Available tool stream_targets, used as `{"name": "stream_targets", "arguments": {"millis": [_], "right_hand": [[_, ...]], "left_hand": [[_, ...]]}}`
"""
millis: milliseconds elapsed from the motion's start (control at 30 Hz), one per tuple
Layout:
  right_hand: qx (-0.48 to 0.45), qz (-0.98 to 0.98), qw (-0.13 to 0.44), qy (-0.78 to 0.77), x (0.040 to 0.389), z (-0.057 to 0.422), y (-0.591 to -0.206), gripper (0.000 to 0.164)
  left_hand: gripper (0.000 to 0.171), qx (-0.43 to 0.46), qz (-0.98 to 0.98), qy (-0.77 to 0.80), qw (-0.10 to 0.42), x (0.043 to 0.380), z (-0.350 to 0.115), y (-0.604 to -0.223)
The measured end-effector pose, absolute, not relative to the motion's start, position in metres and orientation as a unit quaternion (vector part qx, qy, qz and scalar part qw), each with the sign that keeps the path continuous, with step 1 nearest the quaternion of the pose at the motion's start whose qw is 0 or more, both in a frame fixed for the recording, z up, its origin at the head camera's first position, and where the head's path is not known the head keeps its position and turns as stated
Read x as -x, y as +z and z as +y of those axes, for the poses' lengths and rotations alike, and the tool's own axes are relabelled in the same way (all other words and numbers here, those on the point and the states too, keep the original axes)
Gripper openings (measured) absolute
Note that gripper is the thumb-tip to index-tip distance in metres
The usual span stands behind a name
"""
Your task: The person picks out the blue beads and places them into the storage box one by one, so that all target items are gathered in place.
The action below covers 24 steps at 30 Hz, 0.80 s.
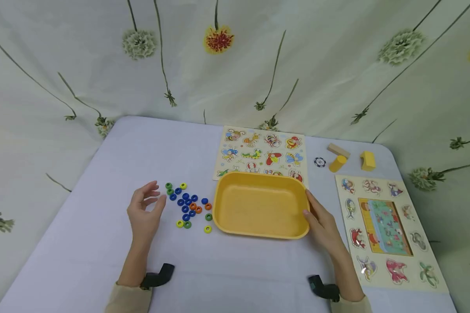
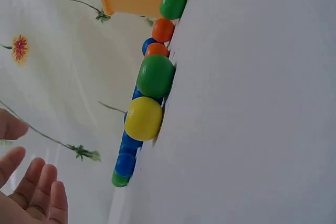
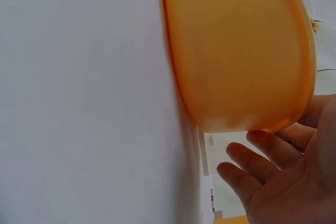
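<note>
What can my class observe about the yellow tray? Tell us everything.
The yellow tray is a round-cornered rectangle, plastic-looking, with raised walls and a rim. It is open side up, long sides running left to right, nothing inside. The right hand grips its right end, thumb at the rim. Beads lie by its left end; it partly hides the insect board, though contact there is unclear.

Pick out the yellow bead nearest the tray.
It is the front yellow bead, just left of the tray. The other two lie farther left: one yellow bead beside a green bead, another at the back.
</note>
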State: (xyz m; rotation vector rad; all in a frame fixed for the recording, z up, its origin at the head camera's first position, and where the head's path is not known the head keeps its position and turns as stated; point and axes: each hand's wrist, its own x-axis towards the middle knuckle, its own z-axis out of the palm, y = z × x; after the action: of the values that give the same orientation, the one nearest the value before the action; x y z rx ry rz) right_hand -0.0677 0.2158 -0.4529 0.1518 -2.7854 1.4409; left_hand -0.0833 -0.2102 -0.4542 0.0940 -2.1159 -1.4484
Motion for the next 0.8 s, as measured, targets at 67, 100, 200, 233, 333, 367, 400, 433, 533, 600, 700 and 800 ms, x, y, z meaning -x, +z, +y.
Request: {"name": "stream_targets", "arguments": {"millis": [67, 100, 200, 233, 333, 367, 400, 433, 533, 600, 700, 800], "right_hand": [[-0.046, -0.884, -0.001, 0.464, 0.068, 0.216, -0.454, 0.052], [-0.044, -0.884, -0.001, 0.465, 0.068, 0.216, -0.455, 0.052], [-0.045, -0.882, 0.003, 0.469, 0.067, 0.216, -0.458, 0.051], [-0.045, -0.881, 0.005, 0.471, 0.067, 0.216, -0.459, 0.051], [-0.047, -0.877, 0.012, 0.478, 0.067, 0.216, -0.463, 0.05], [-0.045, -0.875, 0.014, 0.481, 0.067, 0.216, -0.463, 0.05], [-0.045, -0.874, 0.016, 0.484, 0.068, 0.216, -0.464, 0.049], [-0.045, -0.872, 0.017, 0.487, 0.067, 0.215, -0.465, 0.049], [-0.044, -0.871, 0.021, 0.49, 0.067, 0.215, -0.466, 0.049], [-0.044, -0.869, 0.024, 0.491, 0.067, 0.215, -0.467, 0.049], [-0.045, -0.868, 0.027, 0.494, 0.067, 0.215, -0.468, 0.049], [-0.048, -0.864, 0.029, 0.5, 0.068, 0.215, -0.469, 0.049]], "left_hand": [[0.039, -0.059, -0.793, -0.537, 0.281, 0.086, -0.212, -0.465], [0.037, -0.07, -0.797, -0.532, 0.278, 0.087, -0.212, -0.47], [0.034, -0.093, -0.811, -0.517, 0.258, 0.09, -0.213, -0.481], [0.034, -0.098, -0.82, -0.506, 0.248, 0.091, -0.213, -0.484], [0.033, -0.108, -0.843, -0.476, 0.224, 0.094, -0.213, -0.49], [0.033, -0.11, -0.849, -0.467, 0.221, 0.095, -0.213, -0.491], [0.032, -0.111, -0.853, -0.461, 0.22, 0.096, -0.213, -0.492], [0.031, -0.111, -0.856, -0.454, 0.221, 0.096, -0.212, -0.492], [0.028, -0.108, -0.866, -0.435, 0.223, 0.097, -0.211, -0.493], [0.026, -0.106, -0.875, -0.418, 0.22, 0.097, -0.209, -0.493], [0.025, -0.107, -0.891, -0.384, 0.215, 0.099, -0.208, -0.495], [0.023, -0.107, -0.9, -0.363, 0.215, 0.1, -0.208, -0.496]]}}
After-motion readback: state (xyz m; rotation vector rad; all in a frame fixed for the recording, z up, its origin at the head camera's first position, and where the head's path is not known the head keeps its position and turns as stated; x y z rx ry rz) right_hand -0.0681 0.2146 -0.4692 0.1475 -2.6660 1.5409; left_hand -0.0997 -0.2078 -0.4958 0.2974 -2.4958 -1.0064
